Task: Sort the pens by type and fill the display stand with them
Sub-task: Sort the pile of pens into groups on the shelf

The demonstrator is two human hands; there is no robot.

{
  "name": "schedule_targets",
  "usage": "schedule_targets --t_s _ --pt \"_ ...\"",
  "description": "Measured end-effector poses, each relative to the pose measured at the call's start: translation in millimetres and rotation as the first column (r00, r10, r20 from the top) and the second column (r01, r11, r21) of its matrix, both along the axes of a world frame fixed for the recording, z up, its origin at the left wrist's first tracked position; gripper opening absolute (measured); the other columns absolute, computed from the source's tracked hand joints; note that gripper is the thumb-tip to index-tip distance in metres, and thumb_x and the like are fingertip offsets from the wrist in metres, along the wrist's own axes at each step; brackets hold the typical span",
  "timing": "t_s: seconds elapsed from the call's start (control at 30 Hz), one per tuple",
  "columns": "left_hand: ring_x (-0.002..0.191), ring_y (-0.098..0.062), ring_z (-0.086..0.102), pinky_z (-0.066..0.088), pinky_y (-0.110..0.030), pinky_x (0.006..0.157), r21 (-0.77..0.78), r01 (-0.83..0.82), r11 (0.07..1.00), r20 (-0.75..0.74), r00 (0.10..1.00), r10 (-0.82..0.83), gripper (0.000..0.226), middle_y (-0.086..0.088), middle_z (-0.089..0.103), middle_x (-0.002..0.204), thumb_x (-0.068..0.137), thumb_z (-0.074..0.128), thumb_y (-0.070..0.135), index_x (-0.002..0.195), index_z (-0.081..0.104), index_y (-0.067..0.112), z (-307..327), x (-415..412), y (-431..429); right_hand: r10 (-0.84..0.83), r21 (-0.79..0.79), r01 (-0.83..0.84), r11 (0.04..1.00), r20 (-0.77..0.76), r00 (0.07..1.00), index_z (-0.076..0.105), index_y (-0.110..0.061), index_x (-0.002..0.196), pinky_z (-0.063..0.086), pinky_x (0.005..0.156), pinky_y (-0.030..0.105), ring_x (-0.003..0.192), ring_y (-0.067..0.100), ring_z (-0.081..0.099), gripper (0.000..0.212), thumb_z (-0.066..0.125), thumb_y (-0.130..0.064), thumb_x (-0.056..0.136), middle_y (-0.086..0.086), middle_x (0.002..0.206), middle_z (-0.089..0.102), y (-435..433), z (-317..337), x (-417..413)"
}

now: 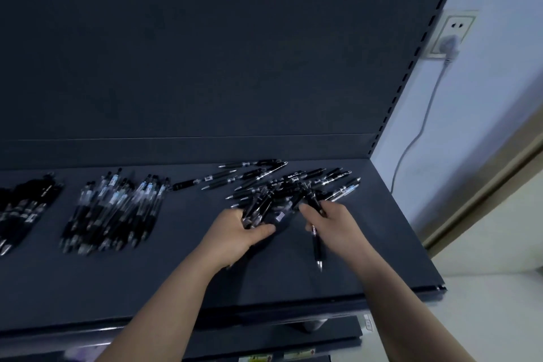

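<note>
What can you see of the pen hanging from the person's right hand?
The pen is slim and black, seemingly plastic, with a small pale label near its upper end and a shiny tip. It hangs almost upright, tip toward the person. The right hand grips its upper end; the rest sticks out below the hand over the dark shelf. Whether it touches the shelf is unclear.

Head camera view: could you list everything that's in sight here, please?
shelf: one, dark grey, spans the view
back panel: one, dark grey, upright behind shelf
loose pens: many, black, heap on shelf's right
clear-barrelled pens: one group, clear and black, left of centre
black pens: one group, black, far left edge
wall socket: one, white, upper right wall, cable plugged in
left hand: one, heap's near edge, grips several loose pens
right hand: one, beside heap, grips single pen
</note>
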State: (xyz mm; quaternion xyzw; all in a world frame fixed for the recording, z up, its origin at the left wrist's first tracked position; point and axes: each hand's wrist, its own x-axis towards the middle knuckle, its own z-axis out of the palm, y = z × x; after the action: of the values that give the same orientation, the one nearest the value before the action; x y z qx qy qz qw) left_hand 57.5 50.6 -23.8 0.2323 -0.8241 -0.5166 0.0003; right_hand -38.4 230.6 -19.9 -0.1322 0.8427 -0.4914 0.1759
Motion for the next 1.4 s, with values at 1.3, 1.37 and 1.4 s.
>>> schedule_targets --t_s 1.3,1.37,1.4 --pt "0.058 -0.012 0.048 0.035 -0.024 0.044 -0.376 -0.433 0.820 0.008 0.883 0.470 0.021 -0.001 0.050 0.072 0.087 0.064 0.020 0.085 0.047 0.008 13 205 -391 0.259 0.299 -0.297 0.907 0.162 0.952 0.034 -0.013 0.062 0.029 0.037 0.017 0.035 0.014 0.052 0.036 0.058 -0.012 0.089 0.002 0.045 0.037 -482 33 204" --pt "0.059 -0.015 0.050 0.037 -0.026 0.046 -0.395 -0.425 0.814 -0.014 0.889 0.457 0.024 -0.002 0.052 0.073 0.087 0.064 0.023 0.085 0.047 0.007 12 206 -393 0.243 0.304 -0.277 0.912 0.146 0.959 0.035 -0.012 0.062 0.028 0.033 0.015 0.035 0.013 0.056 0.035 0.056 -0.011 0.090 0.001 0.037 0.040 -483 32 203" --pt "0.058 -0.016 0.051 0.038 -0.026 0.046 -0.402 -0.420 0.813 -0.026 0.893 0.449 0.023 -0.003 0.053 0.073 0.088 0.064 0.024 0.086 0.048 0.007 12 207 -394 0.237 0.291 -0.271 0.917 0.148 0.960 0.035 -0.011 0.062 0.033 0.034 0.016 0.036 0.013 0.057 0.035 0.054 -0.010 0.091 0.003 0.039 0.045 -483 32 203"
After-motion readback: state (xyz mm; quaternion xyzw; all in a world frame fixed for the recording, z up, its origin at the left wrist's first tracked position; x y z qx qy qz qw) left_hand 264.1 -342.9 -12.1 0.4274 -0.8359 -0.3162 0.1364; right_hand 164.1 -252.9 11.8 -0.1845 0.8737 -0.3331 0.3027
